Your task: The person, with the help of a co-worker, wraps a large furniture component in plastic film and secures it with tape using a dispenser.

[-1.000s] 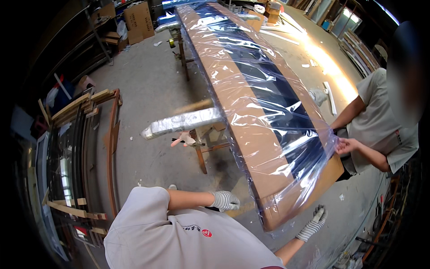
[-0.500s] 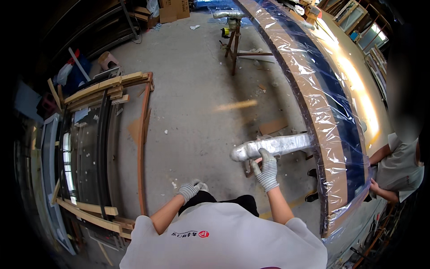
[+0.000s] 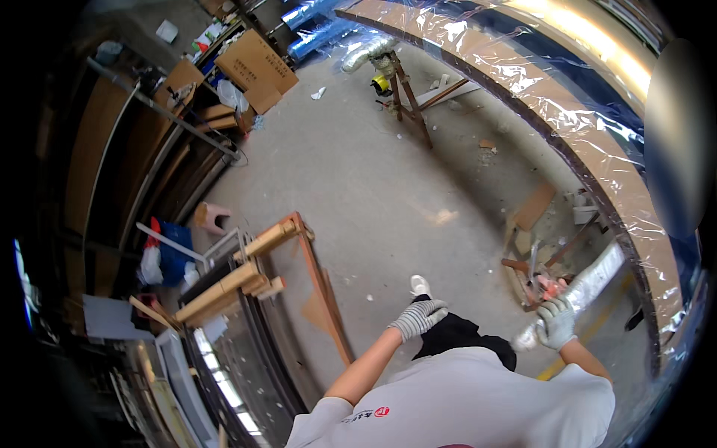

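Observation:
My left hand [image 3: 420, 319], in a pale glove with a striped cuff, hangs beside my dark trouser leg. Its fingers are stretched out and nothing shows in them. My right hand [image 3: 556, 322], gloved alike, lies across a support bar [image 3: 595, 278] padded in shiny clear wrap, near its rounded end, with the fingers bent over it. The bar's underside and the thumb's hold are hidden. Over the bar's far end passes a long curved panel [image 3: 597, 145], covered in brown card, dark blue strip and clear film.
A trestle [image 3: 403, 89] with a wrapped top props the panel's far part. Card scraps [image 3: 535, 206] and litter lie beneath it. At left stands a wooden-framed rack [image 3: 323, 280] with timber strips and glass panes; beyond are a pink stool [image 3: 213, 216], shelving and a cardboard box [image 3: 255, 69].
My view has swung left, so the panel and bar sit farther right. My right hand now lies over the bar's near end. The co-worker at right has left the view.

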Available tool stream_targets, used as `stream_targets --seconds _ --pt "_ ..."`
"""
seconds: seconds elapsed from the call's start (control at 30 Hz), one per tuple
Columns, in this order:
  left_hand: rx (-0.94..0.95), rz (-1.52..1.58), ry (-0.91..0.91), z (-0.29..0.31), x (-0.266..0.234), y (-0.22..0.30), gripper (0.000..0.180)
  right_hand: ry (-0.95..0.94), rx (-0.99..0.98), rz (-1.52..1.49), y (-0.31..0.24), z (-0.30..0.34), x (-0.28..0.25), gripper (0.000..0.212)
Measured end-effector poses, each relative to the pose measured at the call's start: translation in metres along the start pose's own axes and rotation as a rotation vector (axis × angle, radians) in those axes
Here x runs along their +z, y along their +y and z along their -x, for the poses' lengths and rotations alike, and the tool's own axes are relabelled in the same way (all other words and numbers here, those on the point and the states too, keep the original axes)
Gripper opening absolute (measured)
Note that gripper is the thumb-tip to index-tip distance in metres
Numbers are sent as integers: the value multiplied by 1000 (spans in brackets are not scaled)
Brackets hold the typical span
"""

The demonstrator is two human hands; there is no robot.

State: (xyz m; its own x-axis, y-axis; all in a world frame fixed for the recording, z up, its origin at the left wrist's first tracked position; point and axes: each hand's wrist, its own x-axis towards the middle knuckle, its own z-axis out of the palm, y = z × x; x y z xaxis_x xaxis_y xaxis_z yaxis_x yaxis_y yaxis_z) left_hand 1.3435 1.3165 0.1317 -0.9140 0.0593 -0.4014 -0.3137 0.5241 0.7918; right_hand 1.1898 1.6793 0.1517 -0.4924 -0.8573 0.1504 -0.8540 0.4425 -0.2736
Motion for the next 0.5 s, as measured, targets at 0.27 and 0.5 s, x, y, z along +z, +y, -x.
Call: stream_targets --seconds 0.27,0.5 --pt "-664 203 565 69 -216 -233 30 -788 853 -181 3 -113 106 34" --pt "-1338 945 848 211 -239 -407 17 -637 95 -331 -137 -594 193 36"
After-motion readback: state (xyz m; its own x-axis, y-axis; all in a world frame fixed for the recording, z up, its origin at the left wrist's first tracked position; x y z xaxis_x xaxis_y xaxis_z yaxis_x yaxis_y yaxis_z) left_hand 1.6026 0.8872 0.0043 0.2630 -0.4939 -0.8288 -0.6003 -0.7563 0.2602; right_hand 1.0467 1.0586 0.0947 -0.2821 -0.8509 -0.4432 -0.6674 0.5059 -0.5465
